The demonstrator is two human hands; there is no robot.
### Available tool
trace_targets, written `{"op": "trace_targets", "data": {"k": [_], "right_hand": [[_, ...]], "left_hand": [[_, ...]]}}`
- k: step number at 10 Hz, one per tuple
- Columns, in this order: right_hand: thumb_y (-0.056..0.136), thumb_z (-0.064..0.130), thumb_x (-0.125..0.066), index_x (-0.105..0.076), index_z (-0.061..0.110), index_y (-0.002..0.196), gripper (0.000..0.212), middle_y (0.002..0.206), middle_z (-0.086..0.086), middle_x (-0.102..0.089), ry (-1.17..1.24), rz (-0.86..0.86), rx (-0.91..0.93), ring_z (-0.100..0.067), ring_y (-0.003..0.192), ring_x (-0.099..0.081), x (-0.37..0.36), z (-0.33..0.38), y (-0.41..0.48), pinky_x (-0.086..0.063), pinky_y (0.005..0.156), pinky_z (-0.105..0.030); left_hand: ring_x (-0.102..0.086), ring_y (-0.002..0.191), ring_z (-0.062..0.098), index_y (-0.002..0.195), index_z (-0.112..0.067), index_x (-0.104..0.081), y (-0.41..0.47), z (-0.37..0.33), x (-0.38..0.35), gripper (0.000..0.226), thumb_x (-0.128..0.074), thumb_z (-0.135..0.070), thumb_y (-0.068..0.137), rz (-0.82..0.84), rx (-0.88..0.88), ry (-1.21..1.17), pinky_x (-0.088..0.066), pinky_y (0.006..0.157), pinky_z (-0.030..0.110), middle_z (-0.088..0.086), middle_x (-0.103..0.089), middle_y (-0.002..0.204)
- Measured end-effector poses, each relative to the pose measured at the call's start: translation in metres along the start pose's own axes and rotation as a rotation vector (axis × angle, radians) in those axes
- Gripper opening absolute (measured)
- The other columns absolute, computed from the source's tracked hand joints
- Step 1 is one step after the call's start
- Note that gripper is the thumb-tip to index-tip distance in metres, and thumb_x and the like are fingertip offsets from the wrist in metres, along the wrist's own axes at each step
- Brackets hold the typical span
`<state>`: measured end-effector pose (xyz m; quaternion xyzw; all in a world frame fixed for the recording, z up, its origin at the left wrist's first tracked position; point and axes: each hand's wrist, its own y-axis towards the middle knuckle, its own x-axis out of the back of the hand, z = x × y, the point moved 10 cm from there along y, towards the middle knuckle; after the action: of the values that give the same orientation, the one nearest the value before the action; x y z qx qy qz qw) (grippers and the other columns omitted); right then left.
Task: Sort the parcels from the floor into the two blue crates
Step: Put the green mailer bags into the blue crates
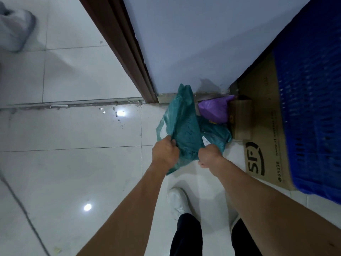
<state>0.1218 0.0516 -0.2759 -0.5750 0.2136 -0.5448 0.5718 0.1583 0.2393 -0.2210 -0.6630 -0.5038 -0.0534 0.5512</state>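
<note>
Both my hands clench one teal parcel above the tiled floor.

Arms stretched forward and down, my left hand (164, 151) and right hand (209, 154) grip the lower edge of the teal parcel (181, 124). Beyond lie a second teal parcel (215, 133), one purple parcel (215, 109), two cardboard boxes (241, 119), and one blue crate (310, 100) at right.

Both bare forearms extend forward and downward, converging. Left hand (165, 151) and right hand (209, 156) are closed in fists, near each other, each gripping the green parcel (184, 122), knuckles upward.
</note>
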Motion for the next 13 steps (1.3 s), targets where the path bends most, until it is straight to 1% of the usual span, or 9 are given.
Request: {"op": "trace_targets", "data": {"k": [2, 3, 5, 6, 8, 9, 10, 11, 13], "right_hand": [[0.098, 0.006, -0.046, -0.056, -0.010, 0.126, 0.034, 0.098, -0.017, -0.054, -0.004, 0.030, -0.025, -0.027, 0.087, -0.055, 0.043, -0.004, -0.052, -0.055, 0.088, -0.039], [0.099, 0.008, -0.043, -0.055, -0.007, 0.128, 0.035, 0.102, -0.014, -0.053, -0.057, -0.009, -0.008, -0.024, 0.090, -0.054, 0.074, -0.003, -0.085, -0.055, 0.092, -0.041], [0.092, 0.008, -0.052, -0.063, 0.000, 0.115, 0.028, 0.105, -0.016, -0.059, 0.031, -0.048, 0.037, -0.027, 0.093, -0.057, 0.150, 0.015, -0.178, -0.039, 0.072, -0.031], [0.086, 0.026, -0.057, -0.067, 0.002, 0.103, 0.031, 0.091, -0.013, -0.063, 0.208, -0.119, 0.098, -0.027, 0.076, -0.058, 0.188, 0.027, -0.240, -0.037, 0.061, -0.033], [0.085, 0.062, -0.060, -0.041, 0.039, 0.137, 0.060, 0.123, 0.007, -0.057, 0.400, -0.120, 0.361, -0.012, 0.104, -0.059, 0.245, 0.043, -0.359, -0.050, 0.095, -0.039], [0.075, 0.072, -0.066, -0.033, 0.042, 0.146, 0.084, 0.139, 0.006, -0.046, 0.332, -0.181, 0.462, -0.017, 0.121, -0.053, 0.273, 0.042, -0.408, -0.047, 0.104, -0.043], [0.075, 0.069, -0.071, -0.007, 0.031, 0.159, 0.112, 0.146, -0.006, -0.030, 0.207, -0.248, 0.454, -0.029, 0.130, -0.045, 0.298, 0.035, -0.446, -0.043, 0.104, -0.041], [0.073, 0.067, -0.075, 0.000, 0.025, 0.159, 0.122, 0.150, -0.012, -0.026, 0.153, -0.348, 0.488, -0.032, 0.133, -0.042, 0.328, 0.022, -0.474, -0.042, 0.104, -0.041], [0.067, 0.072, -0.075, -0.003, 0.015, 0.158, 0.130, 0.142, -0.015, -0.030, 0.203, -0.532, 0.552, -0.035, 0.126, -0.045, 0.405, -0.009, -0.527, -0.044, 0.101, -0.044]], "left_hand": [[-0.055, 0.084, 0.027, 0.095, -0.013, -0.049, -0.044, -0.041, 0.018, 0.021, -0.034, -0.022, 0.106, -0.007, -0.039, -0.032, -0.040, 0.073, 0.030, 0.005, -0.055, 0.089], [-0.058, 0.086, 0.026, 0.097, -0.012, -0.053, -0.071, -0.056, 0.031, 0.024, -0.034, -0.024, 0.106, -0.010, -0.036, -0.080, -0.048, 0.080, 0.033, 0.004, -0.058, 0.092], [-0.062, 0.096, 0.035, 0.102, -0.001, -0.062, -0.138, -0.123, 0.082, 0.031, -0.039, -0.023, 0.104, 0.015, -0.110, -0.102, -0.052, 0.088, 0.040, 0.015, -0.053, 0.105], [-0.060, 0.102, 0.036, 0.108, 0.000, -0.065, -0.178, -0.167, 0.112, 0.033, -0.041, -0.021, 0.102, 0.029, -0.147, -0.113, -0.051, 0.093, 0.040, 0.017, -0.057, 0.108], [-0.063, 0.101, 0.034, 0.100, -0.001, -0.068, -0.255, -0.240, 0.168, 0.029, -0.047, -0.021, 0.096, 0.022, -0.176, -0.222, -0.051, 0.091, 0.040, 0.015, -0.068, 0.106], [-0.064, 0.094, 0.032, 0.092, -0.002, -0.068, -0.303, -0.281, 0.187, 0.026, -0.049, -0.020, 0.093, 0.029, -0.219, -0.238, -0.049, 0.080, 0.035, 0.013, -0.069, 0.097], [-0.062, 0.092, 0.032, 0.085, 0.001, -0.064, -0.348, -0.319, 0.204, 0.026, -0.050, -0.020, 0.093, 0.012, -0.286, -0.188, -0.042, 0.074, 0.033, 0.014, -0.067, 0.096], [-0.062, 0.090, 0.035, 0.072, -0.003, -0.060, -0.384, -0.356, 0.209, 0.026, -0.050, -0.018, 0.091, 0.004, -0.359, -0.160, -0.047, 0.079, 0.039, 0.019, -0.068, 0.092], [-0.045, 0.062, 0.021, 0.057, -0.011, -0.041, -0.457, -0.435, 0.196, 0.030, -0.051, -0.014, 0.085, -0.024, -0.481, -0.212, -0.035, 0.057, 0.033, 0.003, -0.048, 0.061]]}}
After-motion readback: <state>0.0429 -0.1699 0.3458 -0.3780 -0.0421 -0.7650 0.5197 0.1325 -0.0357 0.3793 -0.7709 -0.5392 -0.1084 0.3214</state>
